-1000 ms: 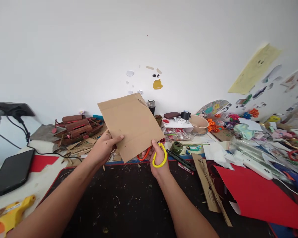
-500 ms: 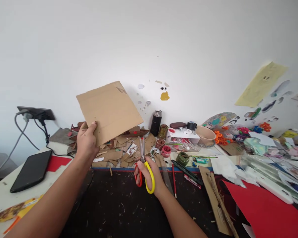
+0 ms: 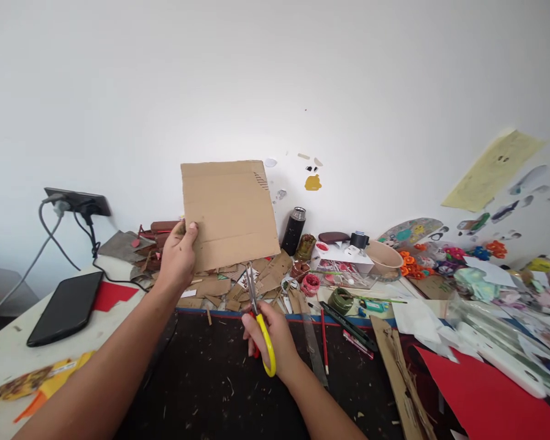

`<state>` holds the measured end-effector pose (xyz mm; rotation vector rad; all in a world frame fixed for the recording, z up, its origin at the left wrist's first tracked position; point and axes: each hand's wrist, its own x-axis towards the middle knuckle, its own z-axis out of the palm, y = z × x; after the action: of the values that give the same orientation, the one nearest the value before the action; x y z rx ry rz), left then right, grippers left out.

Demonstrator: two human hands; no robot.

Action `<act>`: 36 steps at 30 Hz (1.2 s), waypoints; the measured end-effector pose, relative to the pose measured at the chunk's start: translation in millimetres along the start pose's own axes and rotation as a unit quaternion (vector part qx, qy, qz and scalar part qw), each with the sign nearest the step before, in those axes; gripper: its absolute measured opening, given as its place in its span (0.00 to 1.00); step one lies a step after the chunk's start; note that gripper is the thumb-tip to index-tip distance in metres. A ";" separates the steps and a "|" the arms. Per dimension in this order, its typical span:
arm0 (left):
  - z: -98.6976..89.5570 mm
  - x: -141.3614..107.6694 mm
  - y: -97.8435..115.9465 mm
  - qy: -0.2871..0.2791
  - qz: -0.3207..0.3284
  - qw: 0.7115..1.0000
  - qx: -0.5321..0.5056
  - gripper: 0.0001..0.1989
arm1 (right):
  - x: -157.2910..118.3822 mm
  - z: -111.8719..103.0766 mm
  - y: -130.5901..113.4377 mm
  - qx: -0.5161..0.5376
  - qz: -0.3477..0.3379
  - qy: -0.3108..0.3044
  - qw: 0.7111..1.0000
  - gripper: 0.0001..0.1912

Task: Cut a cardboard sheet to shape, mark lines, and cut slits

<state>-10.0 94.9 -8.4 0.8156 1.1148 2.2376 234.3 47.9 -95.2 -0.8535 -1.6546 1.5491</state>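
Observation:
A flat, roughly square piece of cardboard (image 3: 231,211) is held up by its lower left edge in my left hand (image 3: 178,250), thumb on the near face. Dark stripes are printed near its upper right corner. My right hand (image 3: 272,342) grips a pair of scissors (image 3: 268,348) with one yellow and one red handle. The blades point up, nearly together, with their tips close to the cardboard's lower edge; whether they touch it I cannot tell. Cardboard scraps (image 3: 215,290) lie heaped behind the hands.
A black flask (image 3: 294,232) stands by the wall. Paint pots (image 3: 340,299), a red pencil (image 3: 324,342), a utility knife (image 3: 347,324) and red paper (image 3: 481,397) lie to the right. On the left are a black phone (image 3: 66,308) and a power strip (image 3: 77,200) with cables.
My left hand has moved right and turned the cardboard more upright and level. The scissors have tilted left, and their blades have come closer together near the cardboard's lower edge.

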 end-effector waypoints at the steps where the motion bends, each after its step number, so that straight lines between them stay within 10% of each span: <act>1: -0.3 0.6 0.7 0.006 0.000 1.000 -0.001 0.21 | 0.6 0.1 0.0 -0.001 0.003 0.002 1.000 0.30; 36: 9.6 -19.7 2.9 -0.028 0.083 0.983 0.160 0.24 | 23.7 -8.5 7.2 -0.115 -0.038 0.016 0.993 0.21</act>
<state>9.8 85.3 -6.9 1.1316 1.4483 2.1801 228.8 72.8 -100.8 -0.9180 -1.8440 1.3036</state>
